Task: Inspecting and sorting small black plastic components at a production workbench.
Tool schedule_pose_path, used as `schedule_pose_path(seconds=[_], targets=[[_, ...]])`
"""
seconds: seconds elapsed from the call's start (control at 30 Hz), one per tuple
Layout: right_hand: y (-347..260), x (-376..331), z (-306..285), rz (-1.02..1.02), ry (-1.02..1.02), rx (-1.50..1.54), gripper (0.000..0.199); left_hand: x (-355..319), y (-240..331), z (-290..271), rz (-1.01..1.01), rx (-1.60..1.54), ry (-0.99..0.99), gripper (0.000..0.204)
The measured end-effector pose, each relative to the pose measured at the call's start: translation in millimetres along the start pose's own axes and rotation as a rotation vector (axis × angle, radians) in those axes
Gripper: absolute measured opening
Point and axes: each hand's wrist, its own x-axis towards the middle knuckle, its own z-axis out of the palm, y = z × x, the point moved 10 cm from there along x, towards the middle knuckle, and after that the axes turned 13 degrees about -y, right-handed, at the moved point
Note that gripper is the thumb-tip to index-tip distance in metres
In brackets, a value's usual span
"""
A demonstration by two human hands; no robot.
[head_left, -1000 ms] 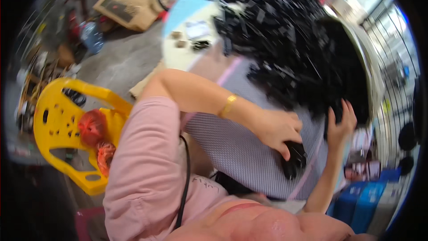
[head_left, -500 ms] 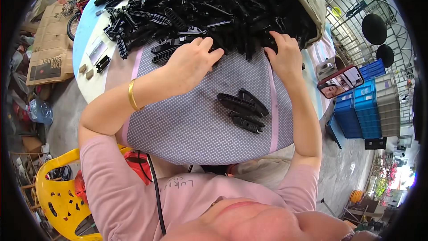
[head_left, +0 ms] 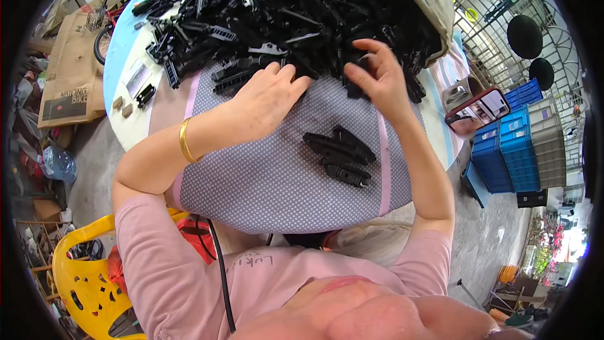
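Head view: a few loose black parts (head_left: 331,147) are lying on the surface (head_left: 264,182), nearside of the dark heap (head_left: 270,16). At the heap's near edge, the left hand (head_left: 267,97) is resting curled, its grip hidden; farther right along that edge, the right hand (head_left: 382,82) is holding thumb and fingers parted. Lifting pieces singly is probably avoiding snags.

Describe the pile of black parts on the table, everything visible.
The pile of black parts is a loose jumble of long, narrow pieces, apparently plastic, some slotted like ladders, some catching grey highlights. They point every way, heaped over the far side of the round cloth-covered table and running right to the pale sack. The left hand and right hand are at its near edge; exact finger contact is unclear.
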Motion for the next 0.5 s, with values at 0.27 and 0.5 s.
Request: schedule_pose_path(seconds=[0.27,0.5], targets=[[12.0,-10.0,46.6,0.100,-0.229,0.285,0.030,-2.3,-25.9,-27.7,0.048,-0.537,0.223,0.044],[-7.1,-9.3,45.7,0.028,-0.233,0.379,0.030,14.1,-32.5,24.8,0.041,-1.776,0.006,0.038]])
